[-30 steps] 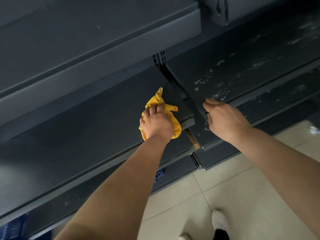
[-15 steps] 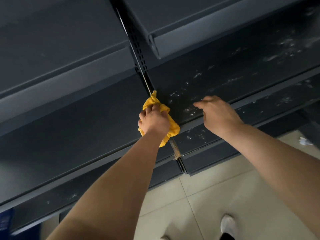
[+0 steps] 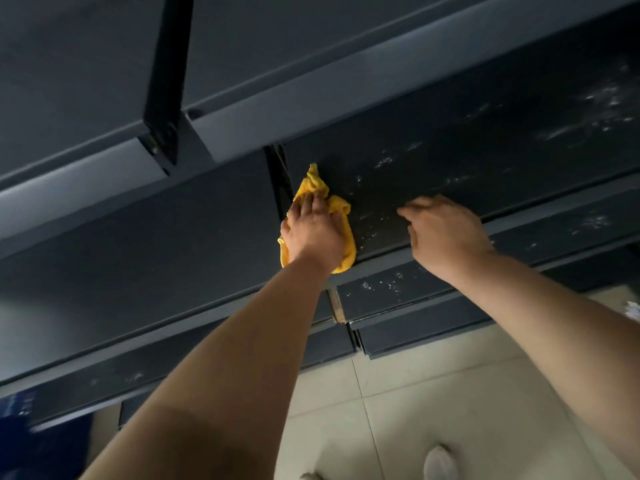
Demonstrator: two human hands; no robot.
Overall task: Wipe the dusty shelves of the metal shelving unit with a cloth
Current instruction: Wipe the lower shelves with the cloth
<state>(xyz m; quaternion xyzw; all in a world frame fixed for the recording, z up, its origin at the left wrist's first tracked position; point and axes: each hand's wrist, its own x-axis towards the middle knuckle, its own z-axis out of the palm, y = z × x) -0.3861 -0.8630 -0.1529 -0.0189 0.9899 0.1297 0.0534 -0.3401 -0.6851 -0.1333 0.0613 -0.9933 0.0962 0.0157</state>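
Left hand [image 3: 313, 233] presses yellow cloth [image 3: 341, 209] at shelf [image 3: 450, 168] edge — right hand [image 3: 445, 233] empty, spread.

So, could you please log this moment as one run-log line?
left hand: pressing yellow cloth on dusty shelf | right hand: empty, at shelf edge | white dust remains

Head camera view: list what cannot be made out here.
- Cloth: mostly covered by the left hand; its full size is hidden.
- Shelf back: shadowed by the shelf above; dust there is unclear.
- Right hand: contact with the shelf edge cannot be told.
- Shoe: cut off by the bottom edge.
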